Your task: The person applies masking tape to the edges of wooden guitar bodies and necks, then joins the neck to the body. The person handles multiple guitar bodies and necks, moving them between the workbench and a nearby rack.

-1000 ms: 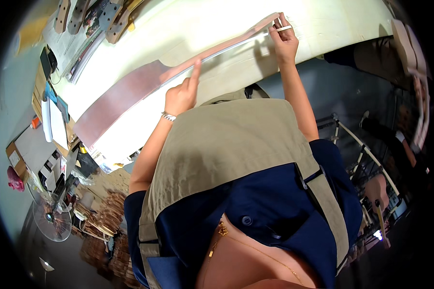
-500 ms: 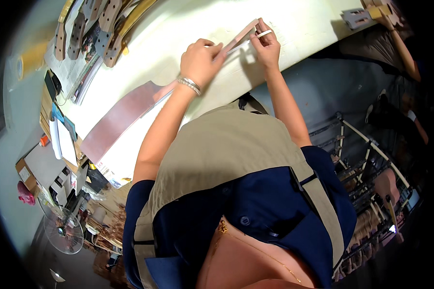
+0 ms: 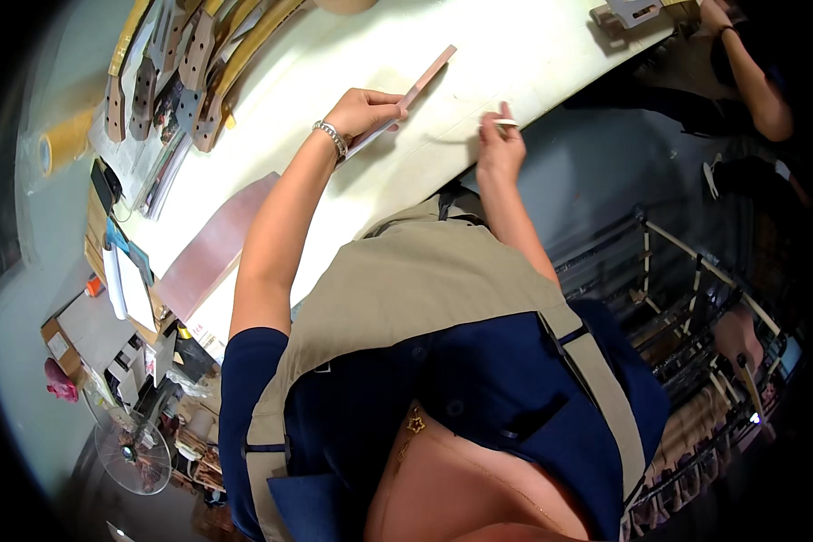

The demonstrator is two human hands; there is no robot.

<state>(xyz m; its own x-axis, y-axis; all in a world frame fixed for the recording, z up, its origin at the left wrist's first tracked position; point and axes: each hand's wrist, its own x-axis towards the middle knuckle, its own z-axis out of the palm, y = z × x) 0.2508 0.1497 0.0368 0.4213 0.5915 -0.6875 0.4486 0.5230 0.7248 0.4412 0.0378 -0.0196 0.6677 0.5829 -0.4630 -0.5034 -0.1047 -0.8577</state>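
A long pinkish-brown wooden piece lies slantwise over the pale worktable. It looks like an unfinished guitar seen edge-on, with a wide body part behind my left forearm and a narrow neck reaching up and right. My left hand is closed around the neck part, fingers wrapped over it. To the right, near the table's front edge, my right hand pinches a small white stick-like piece, apart from the wood. What the white piece is, I cannot make out.
Several guitar necks with drilled headstocks lie at the far left, beside stacked papers and a yellow tape roll. A co-worker's hand is at the far right. Below right stands a metal rack; a fan is lower left.
My right hand has come away from the wooden piece and dropped nearer the table edge, keeping the white piece. My left hand has shifted slightly left, still gripping the neck.
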